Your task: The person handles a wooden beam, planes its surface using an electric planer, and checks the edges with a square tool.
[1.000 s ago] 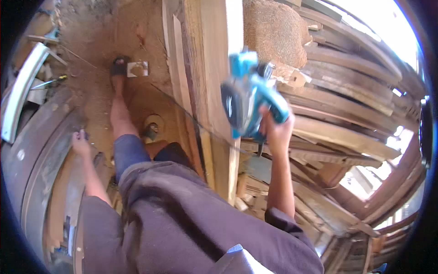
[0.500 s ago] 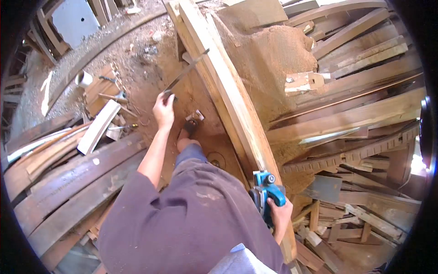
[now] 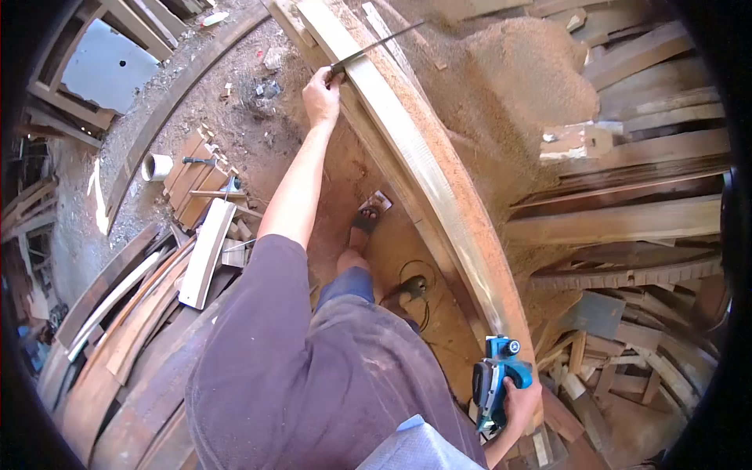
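Observation:
A long pale timber beam (image 3: 423,160) runs from the top of the view down to the lower right. My left hand (image 3: 322,98) is closed on a dark try square (image 3: 380,45) at the beam's far part, its thin blade lying across the top face. At the near end, my right hand (image 3: 520,401) grips the handle of a teal electric planer (image 3: 495,380), which rests on the beam. Another timber piece (image 3: 376,141) sits along the beam's left side.
Sawdust (image 3: 533,70) is heaped beyond the beam. Stacked planks (image 3: 619,215) and offcuts fill the right side. On the left lie more boards (image 3: 141,368), a white container (image 3: 157,167) and a white-faced block (image 3: 207,251). A cable (image 3: 427,313) lies on the ground by my feet.
My left hand has moved forward and right, bringing the try square from beside the beam to across it. The planer stays at the near end in my right hand. The view has shifted.

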Action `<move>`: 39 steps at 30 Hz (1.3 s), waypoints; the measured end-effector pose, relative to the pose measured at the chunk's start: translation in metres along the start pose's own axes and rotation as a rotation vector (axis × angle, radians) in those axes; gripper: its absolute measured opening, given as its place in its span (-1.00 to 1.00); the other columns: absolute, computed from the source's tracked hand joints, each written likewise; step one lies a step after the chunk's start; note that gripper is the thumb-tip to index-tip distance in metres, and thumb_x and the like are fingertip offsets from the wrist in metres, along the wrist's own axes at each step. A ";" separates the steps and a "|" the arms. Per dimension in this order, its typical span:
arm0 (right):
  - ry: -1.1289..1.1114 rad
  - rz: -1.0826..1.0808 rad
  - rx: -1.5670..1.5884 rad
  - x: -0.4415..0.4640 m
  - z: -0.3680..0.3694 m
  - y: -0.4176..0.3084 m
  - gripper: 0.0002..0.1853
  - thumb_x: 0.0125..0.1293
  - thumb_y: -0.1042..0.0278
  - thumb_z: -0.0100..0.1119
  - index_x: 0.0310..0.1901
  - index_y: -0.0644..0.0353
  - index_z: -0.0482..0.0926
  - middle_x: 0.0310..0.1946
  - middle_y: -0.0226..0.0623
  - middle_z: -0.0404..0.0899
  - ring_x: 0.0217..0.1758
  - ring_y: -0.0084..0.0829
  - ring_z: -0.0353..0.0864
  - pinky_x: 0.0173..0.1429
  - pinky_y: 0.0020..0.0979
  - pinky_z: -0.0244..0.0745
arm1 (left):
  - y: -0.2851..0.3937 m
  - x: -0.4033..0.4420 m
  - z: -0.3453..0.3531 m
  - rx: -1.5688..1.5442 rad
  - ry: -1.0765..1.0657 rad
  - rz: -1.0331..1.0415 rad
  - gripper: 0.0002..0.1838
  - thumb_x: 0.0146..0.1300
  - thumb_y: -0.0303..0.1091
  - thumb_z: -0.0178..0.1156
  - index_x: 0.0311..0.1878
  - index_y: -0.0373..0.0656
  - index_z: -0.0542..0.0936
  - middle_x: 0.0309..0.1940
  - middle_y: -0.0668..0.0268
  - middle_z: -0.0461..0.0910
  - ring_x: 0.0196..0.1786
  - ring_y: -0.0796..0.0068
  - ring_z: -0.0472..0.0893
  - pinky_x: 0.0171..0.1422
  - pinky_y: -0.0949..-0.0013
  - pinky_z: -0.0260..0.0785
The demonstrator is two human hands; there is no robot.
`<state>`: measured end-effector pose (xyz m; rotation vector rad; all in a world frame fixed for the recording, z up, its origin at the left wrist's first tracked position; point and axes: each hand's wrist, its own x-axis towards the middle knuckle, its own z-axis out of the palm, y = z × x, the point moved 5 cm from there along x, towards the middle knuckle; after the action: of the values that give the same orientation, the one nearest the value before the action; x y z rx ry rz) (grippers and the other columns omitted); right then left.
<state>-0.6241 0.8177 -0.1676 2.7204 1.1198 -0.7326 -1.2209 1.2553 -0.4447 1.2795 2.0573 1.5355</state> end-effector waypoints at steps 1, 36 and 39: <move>-0.010 0.019 0.028 0.005 0.003 0.010 -0.64 0.08 0.50 0.63 -0.08 0.39 0.74 -0.22 0.08 0.81 -0.13 -0.01 0.83 0.04 -0.11 0.64 | -0.005 0.001 0.001 -0.033 -0.010 0.024 -0.82 0.39 -0.39 0.42 0.01 -0.17 0.77 -0.19 0.12 0.84 -0.16 0.29 0.85 -0.02 0.29 0.63; 0.013 0.139 0.282 -0.016 0.016 0.065 -0.63 0.26 0.32 0.54 0.05 0.27 0.71 -0.12 0.22 0.73 0.03 0.28 0.71 0.11 -0.01 0.59 | 0.113 -0.288 0.023 0.020 -0.402 0.145 -0.81 0.44 -0.37 0.41 -0.16 -0.34 0.66 -0.36 0.06 0.70 -0.32 0.21 0.67 -0.16 0.18 0.50; 0.075 -0.034 0.400 -0.024 0.034 0.101 -0.61 0.24 0.29 0.56 0.05 0.27 0.72 -0.12 0.21 0.74 0.01 0.26 0.73 0.08 0.01 0.60 | 0.117 -0.287 0.019 0.147 -0.426 0.130 -0.77 0.44 -0.27 0.42 -0.13 -0.27 0.69 -0.31 0.03 0.75 -0.28 0.15 0.72 -0.12 0.13 0.51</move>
<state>-0.5828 0.7203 -0.1939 3.0851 1.1429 -0.9589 -0.9877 1.0507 -0.4290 1.6553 1.8641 1.0518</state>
